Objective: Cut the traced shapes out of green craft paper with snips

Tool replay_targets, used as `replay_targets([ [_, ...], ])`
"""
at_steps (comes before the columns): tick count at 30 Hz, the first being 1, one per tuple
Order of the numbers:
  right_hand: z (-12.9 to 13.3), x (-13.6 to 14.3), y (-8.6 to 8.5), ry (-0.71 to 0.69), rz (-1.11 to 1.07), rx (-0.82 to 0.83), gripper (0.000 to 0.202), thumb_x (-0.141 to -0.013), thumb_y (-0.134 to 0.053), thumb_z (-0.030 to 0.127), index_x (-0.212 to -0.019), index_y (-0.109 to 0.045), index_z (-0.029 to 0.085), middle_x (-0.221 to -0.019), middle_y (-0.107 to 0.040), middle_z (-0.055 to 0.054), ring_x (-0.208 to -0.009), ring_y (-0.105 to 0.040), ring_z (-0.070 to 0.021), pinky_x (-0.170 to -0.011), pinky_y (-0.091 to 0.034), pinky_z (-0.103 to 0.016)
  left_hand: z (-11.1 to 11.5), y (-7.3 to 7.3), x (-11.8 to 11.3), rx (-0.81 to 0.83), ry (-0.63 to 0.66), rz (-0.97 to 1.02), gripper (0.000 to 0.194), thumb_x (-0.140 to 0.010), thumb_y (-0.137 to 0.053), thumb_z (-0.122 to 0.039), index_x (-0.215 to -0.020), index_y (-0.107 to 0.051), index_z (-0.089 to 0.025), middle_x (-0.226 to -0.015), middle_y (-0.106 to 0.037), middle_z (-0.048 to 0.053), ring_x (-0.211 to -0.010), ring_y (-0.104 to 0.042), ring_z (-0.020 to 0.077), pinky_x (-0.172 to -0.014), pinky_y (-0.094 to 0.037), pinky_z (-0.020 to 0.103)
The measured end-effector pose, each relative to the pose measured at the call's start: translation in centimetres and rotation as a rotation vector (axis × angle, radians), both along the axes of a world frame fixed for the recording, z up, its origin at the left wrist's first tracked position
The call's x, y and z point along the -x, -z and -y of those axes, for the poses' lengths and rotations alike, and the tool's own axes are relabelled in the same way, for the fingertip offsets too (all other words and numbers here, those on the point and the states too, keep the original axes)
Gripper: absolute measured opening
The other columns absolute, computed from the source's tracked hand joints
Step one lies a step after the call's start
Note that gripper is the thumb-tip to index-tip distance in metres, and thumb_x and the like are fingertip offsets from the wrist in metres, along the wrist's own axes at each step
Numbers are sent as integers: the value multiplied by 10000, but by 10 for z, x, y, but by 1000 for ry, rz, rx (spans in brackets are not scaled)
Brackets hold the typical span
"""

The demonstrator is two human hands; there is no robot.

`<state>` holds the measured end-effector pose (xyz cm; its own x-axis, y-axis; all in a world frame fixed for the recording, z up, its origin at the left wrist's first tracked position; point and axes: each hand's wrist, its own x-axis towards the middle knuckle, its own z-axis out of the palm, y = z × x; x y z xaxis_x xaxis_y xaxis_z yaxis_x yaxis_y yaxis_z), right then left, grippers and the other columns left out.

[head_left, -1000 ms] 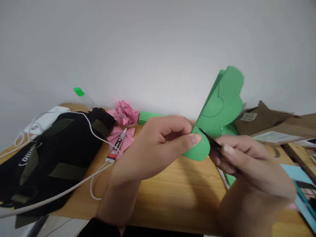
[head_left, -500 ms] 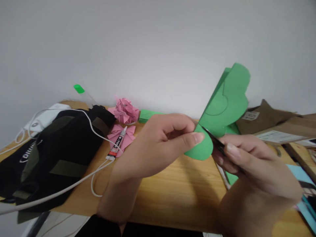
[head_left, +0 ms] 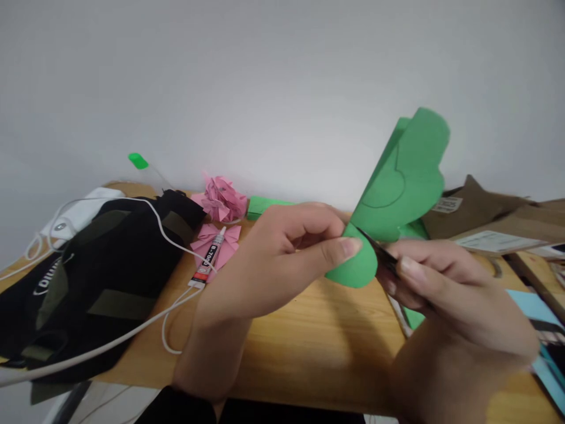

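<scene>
My left hand [head_left: 291, 253] pinches the lower rounded lobe of a folded green paper [head_left: 399, 171] between thumb and fingers. The paper stands up and leans right, with a scalloped right edge and a curved pencil line on its face. My right hand [head_left: 445, 288] is closed around dark scissors [head_left: 382, 253]. Their blades lie at the notch between the lower lobe and the rest of the paper, close to my left thumb. The scissor handles are mostly hidden by my right fingers.
At left lies a black bag [head_left: 128, 265] with a white cable [head_left: 110, 347] across it. Nearby are a glue tube [head_left: 207, 259], a pink folded paper [head_left: 229, 238] and a pink paper flower [head_left: 223, 197]. Brown cardboard [head_left: 498, 212] and blue paper [head_left: 527, 303] lie at right on the wooden table [head_left: 304, 353].
The paper, scissors and both hands have barely shifted, slightly left in the view. The upper part of the paper reaches a little higher. Both holds are unchanged.
</scene>
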<state>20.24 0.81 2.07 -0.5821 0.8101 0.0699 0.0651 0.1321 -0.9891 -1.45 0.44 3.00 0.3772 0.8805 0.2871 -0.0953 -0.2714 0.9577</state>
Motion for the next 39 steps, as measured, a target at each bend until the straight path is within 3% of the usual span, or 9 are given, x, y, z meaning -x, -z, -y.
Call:
replay_targets([
  [7,2,1,1,2,-32,42,344,-939,-619,508,-709,-693,264,-489,-321,69,-416,-191,-75,-360,-152,-220,1,0,1,2,15,-39,301,-867,-662,-163,-587,-554,-136,-654,-421,-38,-606,-380,75,-542,-296,267],
  [18,0,1,3,-4,-67,25,400,-971,-590,446,-642,-598,220,-512,-296,70,-437,-198,-79,-377,-164,-221,0,3,-1,-2,-8,-47,274,-879,-636,-222,-619,-576,-159,-710,-529,1,-646,-449,108,-576,-345,276],
  [27,-2,2,1,-28,-64,46,333,-945,-619,484,-746,-721,237,-501,-300,72,-433,-192,-72,-374,-149,-213,0,1,-1,-11,-19,-51,275,-871,-647,-216,-606,-602,-156,-696,-528,2,-632,-443,106,-565,-355,268],
  [34,0,-3,-3,-53,-77,136,277,-936,-623,501,-825,-741,277,-487,-312,75,-398,-169,-73,-370,-130,-232,0,1,-1,7,-53,-8,257,-864,-696,-237,-628,-631,-158,-823,-643,43,-800,-598,160,-693,-459,285],
  [39,3,3,-6,6,-19,16,328,-952,-595,483,-716,-694,278,-463,-386,53,-394,-285,-111,-354,-217,-245,-1,2,0,-4,-42,-22,248,-867,-682,-218,-633,-629,-156,-865,-664,50,-883,-636,168,-773,-491,280],
])
